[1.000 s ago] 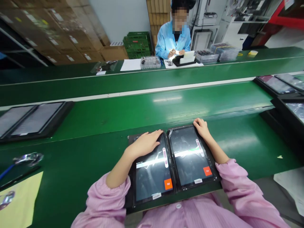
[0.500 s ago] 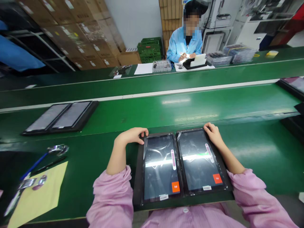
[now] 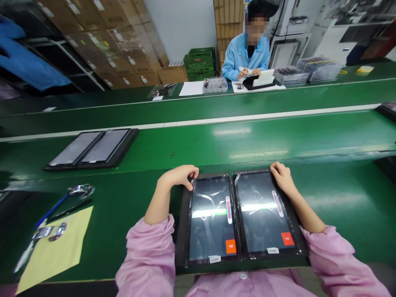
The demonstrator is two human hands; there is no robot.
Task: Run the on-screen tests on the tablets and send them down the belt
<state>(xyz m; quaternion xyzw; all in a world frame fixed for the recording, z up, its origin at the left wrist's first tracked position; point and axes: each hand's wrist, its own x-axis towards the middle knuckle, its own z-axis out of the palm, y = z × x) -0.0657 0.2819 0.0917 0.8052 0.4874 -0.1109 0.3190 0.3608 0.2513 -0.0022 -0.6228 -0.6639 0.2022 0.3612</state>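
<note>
Two tablets lie side by side in a black tray [image 3: 182, 243] at the front edge of the green bench. The left tablet [image 3: 210, 231] and the right tablet [image 3: 262, 227] have dark screens, each with a pale vertical bar and an orange "Fail" square. Shiny film seems to cover both. My left hand [image 3: 182, 176] is closed on the tray's far left corner, thumb on the near side and fingers curled over the edge. At the far right corner, my right hand [image 3: 282, 176] grips the tray with bent fingers; its thumb is mostly hidden.
Another tray with two tablets [image 3: 93, 148] sits on the belt [image 3: 192, 140] at left. Yellow paper [image 3: 64, 251], a pen [image 3: 71, 209] and a blue-strapped metal item [image 3: 81, 190] lie left of me. Across the belt, a person in blue [image 3: 247, 53] works behind stacked clear trays [image 3: 318, 70].
The view has turned slightly left, so the surroundings sit further right. Both hands keep their places on the tray corners, and the tablets show the same screens.
</note>
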